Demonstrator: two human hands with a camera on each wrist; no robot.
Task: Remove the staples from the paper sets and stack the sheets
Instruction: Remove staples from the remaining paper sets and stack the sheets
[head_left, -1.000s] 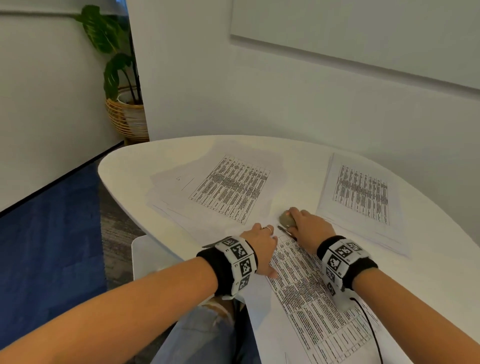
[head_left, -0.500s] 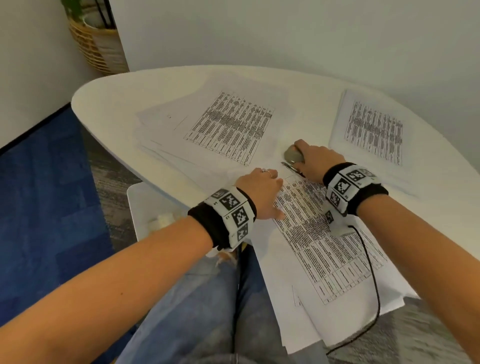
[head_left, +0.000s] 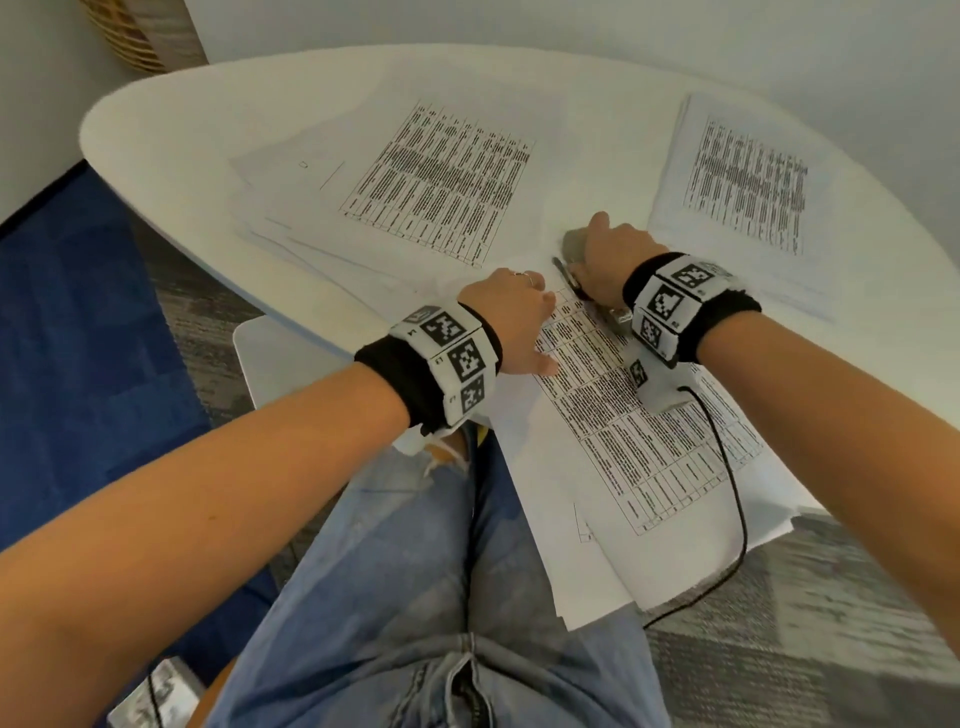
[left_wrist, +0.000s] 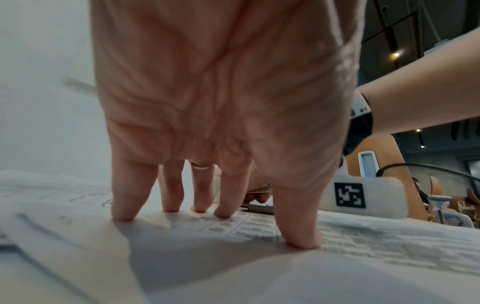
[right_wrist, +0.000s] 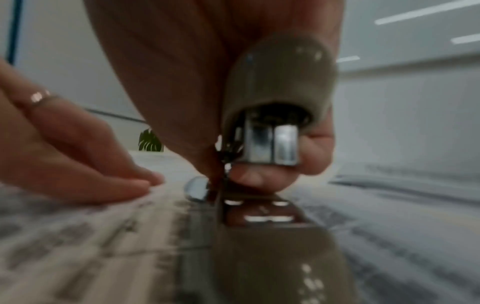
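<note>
A printed paper set (head_left: 649, 441) lies at the table's near edge and overhangs it toward my lap. My left hand (head_left: 511, 322) presses straight fingers (left_wrist: 202, 197) down on the paper (left_wrist: 233, 267) near its top corner. My right hand (head_left: 605, 254) grips a grey and metal staple remover (head_left: 571, 244) at that same corner, just right of the left hand. In the right wrist view the staple remover (right_wrist: 278, 102) has its metal base flat on the sheet, with the left hand (right_wrist: 78, 164) beside it. The staple itself is hidden.
A spread pile of printed sheets (head_left: 441, 171) lies at the back left of the white table (head_left: 171, 130). A neater pile (head_left: 743, 176) lies at the back right. A black cable (head_left: 737, 519) runs from my right wrist over the paper. A wicker basket (head_left: 130, 31) stands on the floor.
The head view has tilted down toward my lap. Both hands stay at the top corner of the near paper set, in the same hold.
</note>
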